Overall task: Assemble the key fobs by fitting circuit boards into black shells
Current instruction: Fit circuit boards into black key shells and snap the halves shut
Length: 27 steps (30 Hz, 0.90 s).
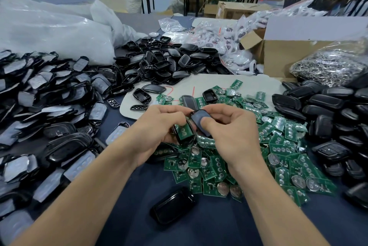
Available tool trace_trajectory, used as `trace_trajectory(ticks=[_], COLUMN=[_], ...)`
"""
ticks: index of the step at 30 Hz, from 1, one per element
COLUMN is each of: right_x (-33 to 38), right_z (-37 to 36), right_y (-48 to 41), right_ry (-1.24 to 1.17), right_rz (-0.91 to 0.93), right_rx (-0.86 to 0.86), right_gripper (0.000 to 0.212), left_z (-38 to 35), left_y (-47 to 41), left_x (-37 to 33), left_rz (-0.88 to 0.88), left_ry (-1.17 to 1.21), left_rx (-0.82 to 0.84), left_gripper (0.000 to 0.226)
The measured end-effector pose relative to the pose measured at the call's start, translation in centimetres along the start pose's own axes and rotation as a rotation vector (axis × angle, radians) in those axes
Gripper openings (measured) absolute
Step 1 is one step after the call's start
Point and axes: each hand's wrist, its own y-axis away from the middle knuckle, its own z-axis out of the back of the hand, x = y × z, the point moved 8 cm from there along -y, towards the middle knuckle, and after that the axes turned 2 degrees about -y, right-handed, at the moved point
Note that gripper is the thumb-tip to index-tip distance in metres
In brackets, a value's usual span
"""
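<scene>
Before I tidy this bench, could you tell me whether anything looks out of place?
One black shell lies alone on the blue cloth near the front edge, below the circuit boards, apart from the shell piles. Otherwise nothing stands out.

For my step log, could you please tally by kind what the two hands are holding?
Black shell halves: 2 (lower shell in left hand, cover in right hand)
Green circuit board: 1 (lying in the lower shell)
Total: 3

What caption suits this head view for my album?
Left hand holds a black shell with a green board; right hand pinches a second shell.
</scene>
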Motion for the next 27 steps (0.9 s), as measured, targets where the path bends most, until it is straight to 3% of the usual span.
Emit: trace_trajectory(ticks=[8, 12, 16, 21, 24, 27], right_x=[-0.3, -0.3, -1.5, -1.5, -1.3, -1.1], right_z=[-0.2, -0.7, -1.9, -2.0, -2.4, -2.7], right_y=[0.0, 0.1, 0.4, 0.6, 1.0, 1.3], right_ry=[-0.042, -0.033, -0.383, -0.491, -0.541, -0.535], right_rz=[-0.022, -0.016, -0.291, -0.416, -0.426, -0.407], right_rx=[-0.011, 0.027, 0.155, 0.354, 0.487, 0.58], right_gripper=[0.024, 0.017, 0.022, 0.016, 0.031, 0.032], left_z=[0.0, 0.3, 1.3, 1.8, 1.2, 0.4], left_y=[0.5, 0.6, 0.6, 0.6, 0.7, 1.0], left_x=[-0.5, -1.2, -1.5, -2.3, -3.1, -3.6], left_rz=[-0.022, -0.125, -0.173, -0.237, -0.31, -0.361], left_ry=[-0.217, -0.145, -0.103, -0.029, -0.032, -0.036], left_rx=[-0.08, -0.203, -0.255, -0.216, -0.123, -0.031], left_gripper=[0.035, 0.007, 0.006, 0.018, 0.02, 0.012])
